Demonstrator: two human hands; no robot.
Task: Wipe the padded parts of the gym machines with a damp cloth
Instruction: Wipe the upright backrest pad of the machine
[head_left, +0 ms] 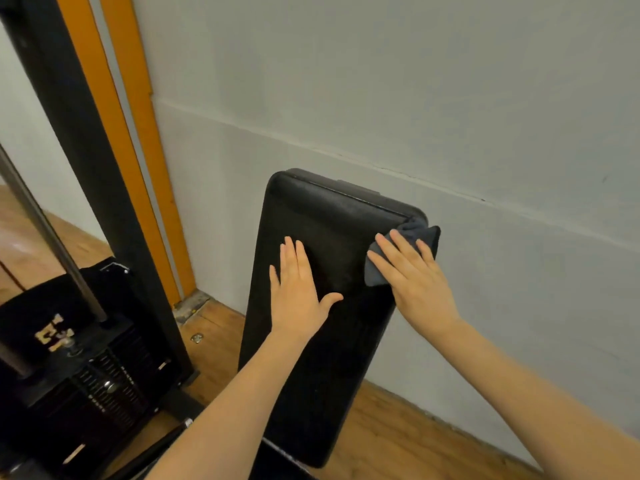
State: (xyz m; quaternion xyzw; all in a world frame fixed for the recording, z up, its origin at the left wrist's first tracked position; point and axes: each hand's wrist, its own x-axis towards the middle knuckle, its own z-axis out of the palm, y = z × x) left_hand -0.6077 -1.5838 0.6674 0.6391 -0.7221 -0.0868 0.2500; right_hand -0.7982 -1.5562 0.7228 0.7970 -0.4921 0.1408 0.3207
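A long black padded backrest (329,216) leans up toward the grey wall in the middle of the view. My left hand (298,289) lies flat on its left half, fingers straight and together. My right hand (412,275) presses a dark grey cloth (420,232) against the pad's upper right edge with fingers spread and straight. The cloth bunches under my fingers and wraps over the pad's corner; part of it is hidden beneath my palm.
A black weight stack (97,379) with a steel guide rod (52,237) stands at the left behind a black upright post (86,150). Orange strips (138,98) run up the wall (450,98). Wooden floor (398,427) surrounds the bench.
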